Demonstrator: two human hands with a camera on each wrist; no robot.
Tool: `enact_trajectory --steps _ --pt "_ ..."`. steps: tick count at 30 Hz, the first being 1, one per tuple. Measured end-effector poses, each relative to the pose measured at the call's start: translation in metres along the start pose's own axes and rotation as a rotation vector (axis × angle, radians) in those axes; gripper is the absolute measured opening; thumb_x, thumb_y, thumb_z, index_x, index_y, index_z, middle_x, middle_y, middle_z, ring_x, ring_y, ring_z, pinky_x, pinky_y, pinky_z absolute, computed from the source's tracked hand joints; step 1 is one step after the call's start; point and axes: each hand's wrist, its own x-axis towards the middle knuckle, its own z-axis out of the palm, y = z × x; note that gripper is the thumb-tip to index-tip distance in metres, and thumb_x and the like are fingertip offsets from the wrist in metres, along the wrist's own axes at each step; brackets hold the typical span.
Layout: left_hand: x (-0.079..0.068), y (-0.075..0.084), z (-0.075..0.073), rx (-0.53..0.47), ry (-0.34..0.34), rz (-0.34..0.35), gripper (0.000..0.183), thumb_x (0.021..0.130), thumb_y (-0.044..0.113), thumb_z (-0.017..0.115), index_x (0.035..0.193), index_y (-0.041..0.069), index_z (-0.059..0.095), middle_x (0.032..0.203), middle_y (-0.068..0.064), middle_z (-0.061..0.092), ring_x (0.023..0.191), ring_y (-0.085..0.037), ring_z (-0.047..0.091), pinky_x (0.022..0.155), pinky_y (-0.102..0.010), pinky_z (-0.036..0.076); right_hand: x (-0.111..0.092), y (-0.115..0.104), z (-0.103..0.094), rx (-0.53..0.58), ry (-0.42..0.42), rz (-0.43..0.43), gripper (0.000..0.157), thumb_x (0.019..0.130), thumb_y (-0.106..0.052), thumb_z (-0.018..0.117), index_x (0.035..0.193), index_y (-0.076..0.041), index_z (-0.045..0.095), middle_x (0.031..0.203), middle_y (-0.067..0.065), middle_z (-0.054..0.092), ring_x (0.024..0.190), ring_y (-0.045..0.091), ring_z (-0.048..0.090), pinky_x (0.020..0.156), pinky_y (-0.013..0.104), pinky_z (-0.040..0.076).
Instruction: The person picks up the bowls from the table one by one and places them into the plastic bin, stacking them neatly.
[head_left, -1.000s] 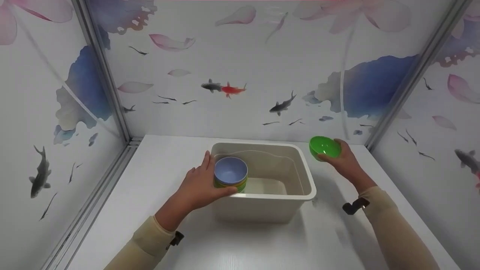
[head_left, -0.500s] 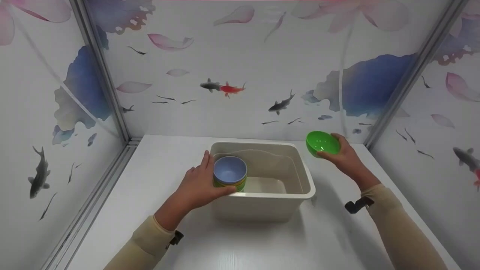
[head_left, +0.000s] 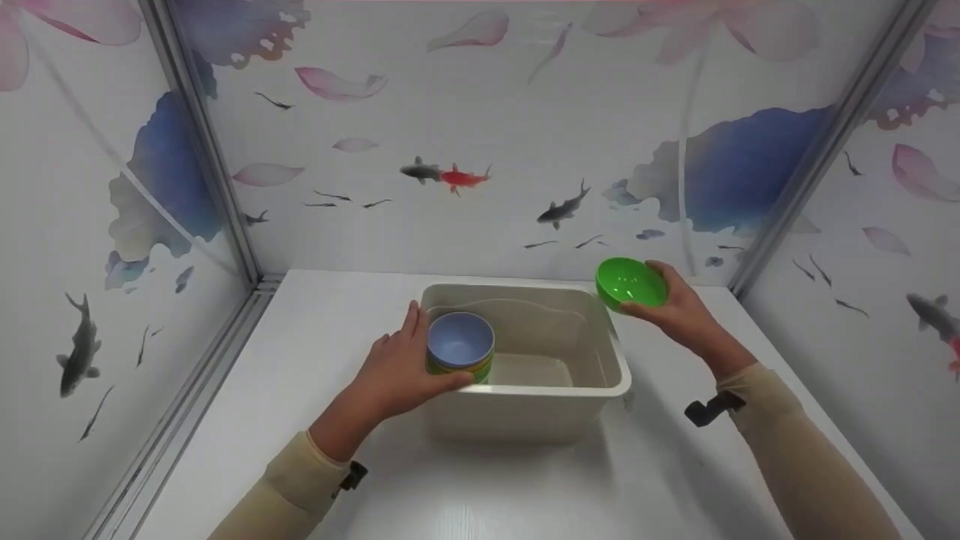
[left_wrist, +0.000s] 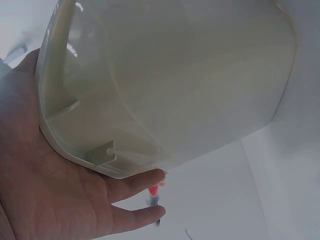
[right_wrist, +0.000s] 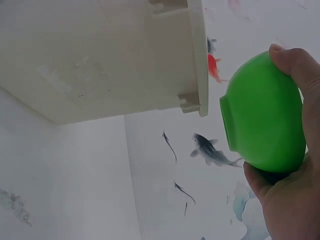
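Note:
My right hand [head_left: 686, 315] grips a small green bowl [head_left: 631, 283] by its rim, above the bin's right back corner. The right wrist view shows the bowl's [right_wrist: 265, 115] rounded outside and foot, with fingers and thumb around it. A beige plastic bin [head_left: 517, 416] stands on the white table. Inside its front left corner is a stack of bowls, with a blue bowl [head_left: 460, 340] on top and yellow and green edges beneath. My left hand [head_left: 397, 375] rests with spread, fairly straight fingers against the bin's left front corner; its thumb lies along the front rim beside the stack.
The white table [head_left: 315, 315] extends around the bin. A back wall [head_left: 495, 232] printed with fish and petals rises close behind it, with similar panels and metal posts [head_left: 217, 172] at both sides. The bin's right part shows bare floor [head_left: 532, 370].
My right hand has moved left and slightly up with the green bowl, bringing it over the bin's right back corner. My left hand and the stack have stayed in place.

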Motion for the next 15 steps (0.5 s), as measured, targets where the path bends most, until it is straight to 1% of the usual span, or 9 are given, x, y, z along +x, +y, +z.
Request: enact_trajectory --steps 2,5,7,9,11,12,15 --pt "0.001 -0.001 0.000 0.000 0.005 0.005 0.139 0.081 0.091 0.071 0.176 0.003 0.020 0.184 -0.019 0.010 0.153 -0.047 0.046 0.127 -0.066 0.030 0.001 -0.004 0.002 0.000 -0.008 -0.011 0.112 0.097 -0.038 0.089 0.175 -0.002 0.018 0.168 0.029 0.039 0.146 0.044 0.050 0.114 0.053 0.048" --pt "0.001 -0.001 0.000 -0.003 0.008 0.007 0.137 0.082 0.089 0.073 0.176 0.003 0.022 0.184 -0.019 0.011 0.153 -0.047 0.047 0.127 -0.065 0.030 0.002 -0.010 0.005 0.005 -0.024 -0.025 0.111 0.096 -0.037 0.090 0.174 -0.002 0.020 0.166 0.027 0.042 0.144 0.042 0.052 0.109 0.037 0.052" --pt "0.001 -0.001 0.001 -0.006 0.006 0.007 0.136 0.083 0.088 0.073 0.176 0.003 0.021 0.184 -0.019 0.011 0.154 -0.047 0.045 0.127 -0.066 0.030 0.002 -0.014 0.007 0.011 -0.036 -0.033 0.110 0.095 -0.036 0.091 0.174 -0.001 0.022 0.165 0.026 0.043 0.143 0.041 0.053 0.103 0.026 0.051" --pt "0.000 -0.001 0.001 -0.007 0.003 0.006 0.137 0.083 0.088 0.073 0.176 0.003 0.020 0.184 -0.019 0.011 0.154 -0.047 0.044 0.127 -0.066 0.029 0.003 -0.017 0.010 0.018 -0.053 -0.044 0.109 0.095 -0.035 0.091 0.173 -0.001 0.023 0.165 0.026 0.043 0.143 0.040 0.053 0.099 0.020 0.049" --pt "0.000 0.000 0.001 -0.001 0.003 0.006 0.139 0.082 0.090 0.071 0.176 0.002 0.019 0.184 -0.019 0.011 0.155 -0.047 0.044 0.127 -0.066 0.030 0.003 -0.020 0.013 0.027 -0.068 -0.053 0.107 0.095 -0.033 0.091 0.173 -0.001 0.024 0.166 0.025 0.043 0.143 0.040 0.053 0.100 0.021 0.049" --pt "0.000 0.000 0.001 0.000 0.004 0.008 0.140 0.082 0.091 0.071 0.176 0.002 0.019 0.184 -0.020 0.011 0.155 -0.047 0.044 0.127 -0.066 0.030 0.004 -0.022 0.014 0.027 -0.073 -0.058 0.107 0.095 -0.032 0.091 0.173 -0.001 0.025 0.167 0.024 0.043 0.143 0.039 0.053 0.102 0.023 0.049" --pt "-0.001 0.000 0.000 0.008 0.008 0.013 0.143 0.080 0.095 0.068 0.176 0.000 0.019 0.184 -0.020 0.011 0.154 -0.047 0.045 0.126 -0.066 0.031 0.005 -0.027 0.019 0.021 -0.091 -0.073 0.106 0.094 -0.032 0.091 0.172 -0.001 0.027 0.167 0.023 0.043 0.143 0.040 0.054 0.108 0.035 0.049"
